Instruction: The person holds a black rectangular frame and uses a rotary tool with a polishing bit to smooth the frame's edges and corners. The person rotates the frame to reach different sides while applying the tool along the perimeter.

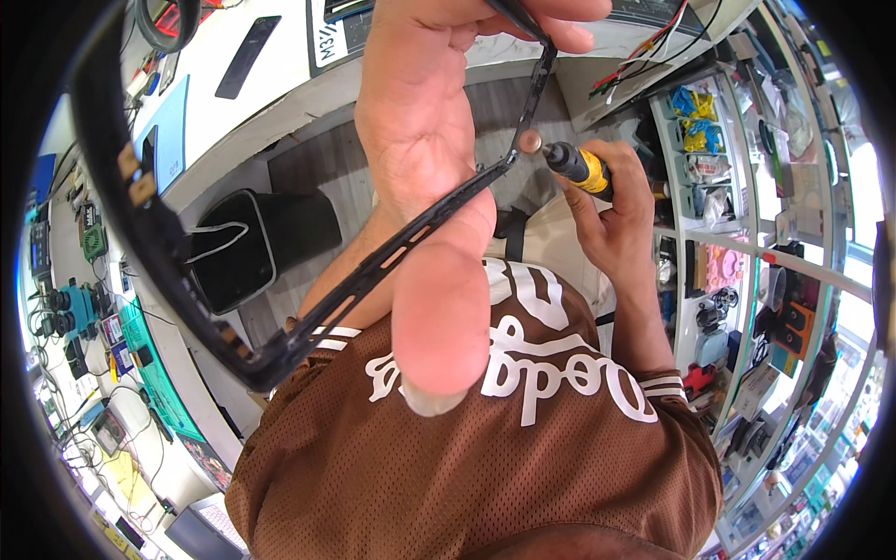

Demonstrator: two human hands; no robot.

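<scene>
White counters (280, 98), grey floor (327, 173), glass display shelves (747, 233) brightly lit.

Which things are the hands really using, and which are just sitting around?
In use:
- left hand holding up the thin black frame
- right hand gripping the yellow and black screwdriver, tip at the frame's corner

Just lying about:
- black bag on the floor
- red and white wires
- shelf of small parts
- green mat

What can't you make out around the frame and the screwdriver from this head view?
- Black frame: its top edge runs off the picture's upper rim.
- Screwdriver tip: too small to tell whether it touches the frame corner.
- Left hand: covers the frame's middle; fingertips partly cut off.
- Right hand: hides the handle's rear.
</scene>
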